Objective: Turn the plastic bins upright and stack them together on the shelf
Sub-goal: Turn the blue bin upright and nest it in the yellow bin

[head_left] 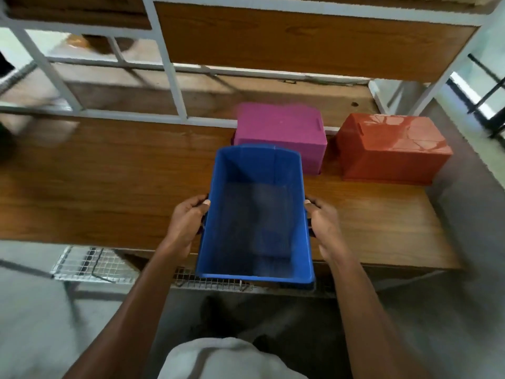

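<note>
Blue bin (255, 214) upright, open side up, held over the near edge of the wooden shelf (109, 181). Left hand (185, 225) and right hand (325, 228) each closed on a side handle. At 12 o'clock, pink bin (281, 132) inverted; red bin (390, 149) at 2 o'clock, inverted. One of three turned; nothing stacked yet.

**A storeroom with plain racking**

It looks like a storage or utility room: a white metal-framed rack (175, 86) carries bare wood-laminate shelves (109, 170), coloured plastic bins (281, 132) sit on one, wire mesh trays (93, 265) lie lower down, and the floor (30, 310) is grey concrete
</note>
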Motion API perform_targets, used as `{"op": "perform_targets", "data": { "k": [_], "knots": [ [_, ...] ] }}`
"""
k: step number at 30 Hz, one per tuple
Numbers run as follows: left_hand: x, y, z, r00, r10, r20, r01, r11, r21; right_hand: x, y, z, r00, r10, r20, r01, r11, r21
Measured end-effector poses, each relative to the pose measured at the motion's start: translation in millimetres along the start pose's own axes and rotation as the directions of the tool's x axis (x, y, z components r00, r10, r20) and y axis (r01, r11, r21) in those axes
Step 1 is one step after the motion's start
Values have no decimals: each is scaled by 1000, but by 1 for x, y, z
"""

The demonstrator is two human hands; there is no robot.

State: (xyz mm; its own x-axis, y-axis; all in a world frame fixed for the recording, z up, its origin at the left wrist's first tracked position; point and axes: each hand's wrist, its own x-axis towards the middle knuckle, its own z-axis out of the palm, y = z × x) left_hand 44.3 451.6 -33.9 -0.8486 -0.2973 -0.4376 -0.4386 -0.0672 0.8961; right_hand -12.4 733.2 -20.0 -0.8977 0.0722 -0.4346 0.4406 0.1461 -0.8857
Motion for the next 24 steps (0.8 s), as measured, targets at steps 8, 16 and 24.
{"op": "perform_targets", "data": {
  "k": [8, 16, 24],
  "knots": [
    [-48, -13, -107, 958, 29, -287, -66, 990, -120, -19, -26, 109, 961, -80, 264, 106, 991, -86],
    [-73, -28, -232, 864, 11, -504, -119, 976, -184, -54, -48, 248, 877, -123, 464, 205, 970, -130],
    [-81, -46, -384, 797, -36, -603, -126, 966, -224, -98, -66, 401, 793, -120, 598, 255, 956, -146]
  ]
}}
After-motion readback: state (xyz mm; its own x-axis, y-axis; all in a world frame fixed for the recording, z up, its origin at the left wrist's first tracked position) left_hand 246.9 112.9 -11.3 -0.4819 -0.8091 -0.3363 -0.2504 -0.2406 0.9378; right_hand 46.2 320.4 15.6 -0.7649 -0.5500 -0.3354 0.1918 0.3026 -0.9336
